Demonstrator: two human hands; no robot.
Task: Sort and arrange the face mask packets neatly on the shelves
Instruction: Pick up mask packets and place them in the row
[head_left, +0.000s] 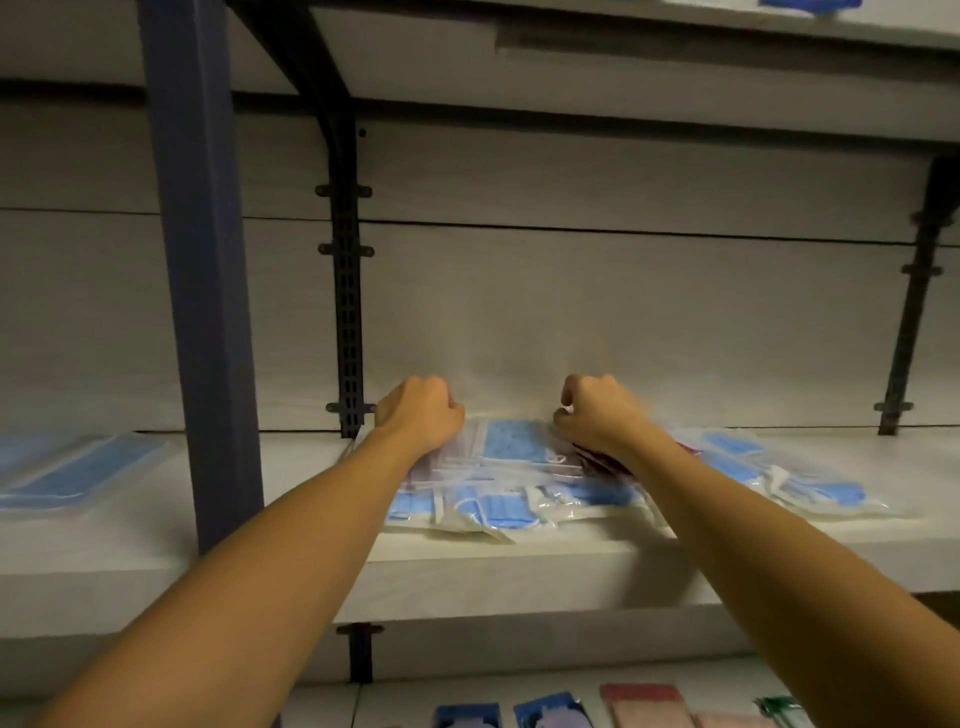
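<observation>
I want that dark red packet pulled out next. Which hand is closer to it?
Right. The right hand rests right above the dark red packet; the left hand is across the pile.

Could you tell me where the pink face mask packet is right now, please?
In the head view, the pink face mask packet lies on the lower shelf at bottom right, just right of two blue packets.

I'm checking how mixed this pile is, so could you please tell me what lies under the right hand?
Under the right hand lies a dark red packet, on top of clear packets of blue masks on the shelf. The hand and arm cover most of the red one.
</observation>
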